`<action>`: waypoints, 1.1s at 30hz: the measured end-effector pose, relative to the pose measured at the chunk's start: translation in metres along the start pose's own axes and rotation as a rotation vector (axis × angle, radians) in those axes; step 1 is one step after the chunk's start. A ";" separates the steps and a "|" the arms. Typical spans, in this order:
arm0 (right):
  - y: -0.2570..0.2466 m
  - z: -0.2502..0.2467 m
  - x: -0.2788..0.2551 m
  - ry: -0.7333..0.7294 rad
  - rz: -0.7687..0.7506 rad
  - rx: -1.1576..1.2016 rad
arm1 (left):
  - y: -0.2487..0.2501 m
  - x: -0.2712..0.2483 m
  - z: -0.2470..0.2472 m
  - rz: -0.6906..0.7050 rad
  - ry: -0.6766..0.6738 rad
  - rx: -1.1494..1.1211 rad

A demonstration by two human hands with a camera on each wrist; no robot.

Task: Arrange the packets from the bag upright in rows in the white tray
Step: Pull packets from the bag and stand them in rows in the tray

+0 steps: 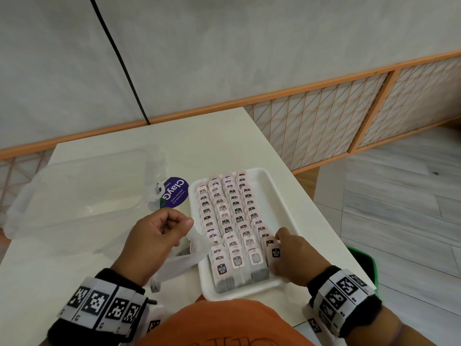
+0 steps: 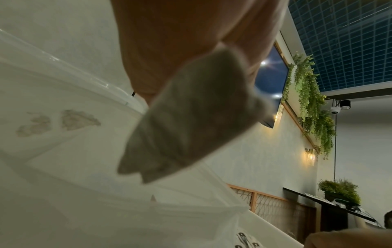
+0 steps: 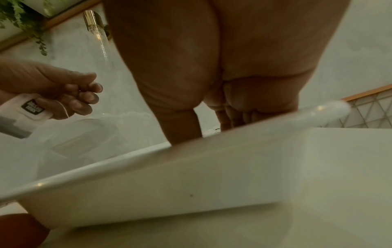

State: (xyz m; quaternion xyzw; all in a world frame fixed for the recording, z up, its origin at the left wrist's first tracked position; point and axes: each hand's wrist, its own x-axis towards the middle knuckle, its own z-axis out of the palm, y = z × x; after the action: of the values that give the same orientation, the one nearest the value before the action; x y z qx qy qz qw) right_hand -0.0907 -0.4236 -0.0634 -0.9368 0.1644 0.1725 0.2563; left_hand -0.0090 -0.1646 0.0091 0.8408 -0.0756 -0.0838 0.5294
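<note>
While curled round a packet (image 3: 25,110), left hand (image 1: 156,236); right hand (image 1: 290,255) seemingly pinching another.

Orange shirt (image 1: 224,325); 2 black wristbands (image 1: 99,308), each wrapped in white tiles printed with black square codes.

— Where does the head view look from?
— From above the tray (image 1: 279,193), steeply down, table edge nearest.
— The left wrist view?
— Low beside the tray, tilted up past a packet (image 2: 191,114), very close.
— And the right?
— Under the tray's rim (image 3: 191,151), facing up; it shares the left hand (image 3: 53,90) with the head view (image 1: 154,236).
</note>
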 end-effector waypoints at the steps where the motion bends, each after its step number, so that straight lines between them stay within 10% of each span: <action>1: -0.001 0.000 -0.001 -0.008 -0.001 -0.028 | 0.000 0.000 0.000 -0.001 0.001 0.002; 20: -0.004 0.006 0.000 0.153 -0.151 -0.239 | 0.001 0.003 -0.001 -0.028 0.023 -0.026; 33: -0.151 -0.048 -0.016 0.105 -0.891 0.210 | 0.043 0.018 -0.010 0.062 -0.040 -0.809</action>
State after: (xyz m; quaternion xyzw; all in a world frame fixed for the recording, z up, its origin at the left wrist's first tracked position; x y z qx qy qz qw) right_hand -0.0333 -0.3230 0.0463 -0.8925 -0.2253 -0.0197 0.3903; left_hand 0.0096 -0.1782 0.0515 0.5602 -0.0723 -0.1070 0.8182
